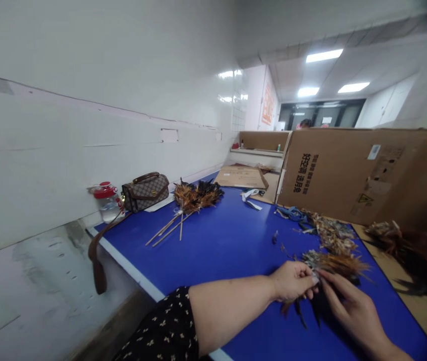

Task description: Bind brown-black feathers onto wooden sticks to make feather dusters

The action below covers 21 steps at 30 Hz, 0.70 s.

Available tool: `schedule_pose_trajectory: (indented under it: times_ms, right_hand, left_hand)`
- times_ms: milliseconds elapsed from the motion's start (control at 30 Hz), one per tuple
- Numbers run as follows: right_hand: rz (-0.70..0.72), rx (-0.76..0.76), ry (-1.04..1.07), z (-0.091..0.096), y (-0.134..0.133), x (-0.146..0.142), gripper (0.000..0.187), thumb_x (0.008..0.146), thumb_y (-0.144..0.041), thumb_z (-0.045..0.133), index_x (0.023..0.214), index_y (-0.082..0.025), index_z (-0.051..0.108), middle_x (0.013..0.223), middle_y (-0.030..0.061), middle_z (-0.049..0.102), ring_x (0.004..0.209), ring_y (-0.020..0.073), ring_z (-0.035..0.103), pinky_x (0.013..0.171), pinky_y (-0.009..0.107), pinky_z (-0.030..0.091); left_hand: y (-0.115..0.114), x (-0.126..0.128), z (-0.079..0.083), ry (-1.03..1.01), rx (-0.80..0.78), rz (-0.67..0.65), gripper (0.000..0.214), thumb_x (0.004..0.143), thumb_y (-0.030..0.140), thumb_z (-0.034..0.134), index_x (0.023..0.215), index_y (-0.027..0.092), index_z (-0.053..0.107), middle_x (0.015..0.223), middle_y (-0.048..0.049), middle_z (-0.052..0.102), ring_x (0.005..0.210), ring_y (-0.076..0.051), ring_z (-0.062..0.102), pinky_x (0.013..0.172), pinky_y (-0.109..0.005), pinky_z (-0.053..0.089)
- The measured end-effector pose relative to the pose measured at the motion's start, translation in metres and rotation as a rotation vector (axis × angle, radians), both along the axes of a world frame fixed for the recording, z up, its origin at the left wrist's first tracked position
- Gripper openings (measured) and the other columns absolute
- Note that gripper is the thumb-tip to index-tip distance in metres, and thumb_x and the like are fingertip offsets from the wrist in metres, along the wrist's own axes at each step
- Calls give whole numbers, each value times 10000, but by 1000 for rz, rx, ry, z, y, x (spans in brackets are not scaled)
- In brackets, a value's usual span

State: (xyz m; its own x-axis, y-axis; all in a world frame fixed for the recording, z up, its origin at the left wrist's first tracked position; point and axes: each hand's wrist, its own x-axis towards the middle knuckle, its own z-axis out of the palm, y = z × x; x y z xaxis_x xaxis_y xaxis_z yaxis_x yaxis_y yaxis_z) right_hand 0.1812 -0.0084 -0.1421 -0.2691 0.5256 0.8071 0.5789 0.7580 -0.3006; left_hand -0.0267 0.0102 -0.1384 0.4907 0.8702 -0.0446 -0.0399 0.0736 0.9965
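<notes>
In front of the large cardboard box, on the blue table, the left hand pinches the stem end of a brown and black feather bundle, its fingers closed tight around it. The right hand meets the bundle at the same spot with narrow, nearly straight fingers; whether they grip cannot be told. Far left of the box, by the wall, lie feathered sticks, a handbag and a red-capped bottle.

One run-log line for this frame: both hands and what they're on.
left hand: pinching feather bundle | right hand: touching same bundle | surface: blue table | nearby: loose feathers
</notes>
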Motion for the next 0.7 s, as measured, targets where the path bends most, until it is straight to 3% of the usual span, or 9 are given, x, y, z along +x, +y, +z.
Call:
schedule_pose_trajectory:
  times_ms: [100,267,333,400,500,700]
  right_hand:
    - [-56,-12,17,-1,-1,1,268,1028,-369,696,1216,-249,846,1084,53,865,880,209,845,859,278,685]
    - [-73,-68,16,2,-4,-5,257,1026,-390,664,1160,-269,847,1043,72,864,834,265,840,793,363,692]
    - [-67,-86,7,5,-5,-8,244,1026,-393,654,1146,-287,838,1004,59,860,805,262,833,765,368,687]
    - [-59,-111,2,6,-6,-10,252,1025,-394,647,1146,-274,832,968,58,853,789,246,826,769,349,681]
    - [-52,-136,9,5,-5,-10,264,1022,-381,645,1147,-237,828,963,75,850,797,233,820,805,333,678]
    - [-28,-174,-12,1,-5,-10,267,1038,-347,631,1149,-209,830,1028,100,858,874,248,833,882,358,687]
  left_hand:
    - [0,-7,5,-71,105,65,269,990,398,763,961,147,671,771,-2,708,592,-82,585,618,-237,445]
    - [32,-39,18,-138,371,420,263,1050,415,648,1020,154,661,844,-24,718,646,-100,612,653,-242,498]
    - [48,-59,22,52,541,583,237,1092,373,572,1027,166,667,836,-22,707,701,-123,635,701,-255,528]
    - [61,-79,23,373,790,686,196,1092,283,557,995,170,685,934,-69,734,877,-173,684,863,-317,579]
    - [70,-100,17,564,881,654,167,1067,183,565,982,161,708,1057,-133,735,1054,-240,687,1053,-418,565]
    - [75,-104,0,788,937,456,173,1053,132,568,1010,169,731,1088,-124,706,1082,-257,666,1085,-442,565]
